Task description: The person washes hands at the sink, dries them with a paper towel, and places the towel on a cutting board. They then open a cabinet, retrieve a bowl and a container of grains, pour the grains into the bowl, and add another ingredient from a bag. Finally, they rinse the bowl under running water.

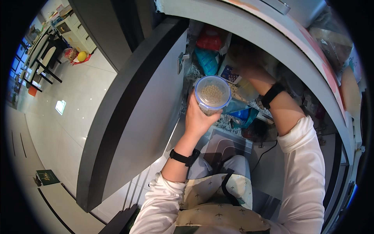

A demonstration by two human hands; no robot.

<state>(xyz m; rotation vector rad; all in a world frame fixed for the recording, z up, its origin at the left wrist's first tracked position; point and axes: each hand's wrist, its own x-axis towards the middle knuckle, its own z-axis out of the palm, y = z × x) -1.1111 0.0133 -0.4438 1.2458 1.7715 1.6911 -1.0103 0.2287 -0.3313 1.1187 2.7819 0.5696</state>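
My left hand [198, 117] grips a clear round container [212, 93] with a blue-rimmed lid. Pale round beans or similar pellets show through the top. My right hand [248, 63] reaches deep into a cabinet, where shadow and blur hide its fingers; whether it holds anything cannot be made out. Near that hand stands a pack with a dark printed label [230, 73]. Behind the container lie a blue packet [207, 60] and a red packet [209, 39]. Blue and teal bags [244, 115] rest on the speckled cabinet shelf [226, 124] below my right forearm.
An open cabinet door [140, 117] stands to my left, its metal hinge [181, 63] at the cabinet side. The counter edge [248, 22] curves overhead. A black cable [267, 156] hangs at the lower right. Farther left are chairs [46, 61] and a yellow ball-like object [82, 56].
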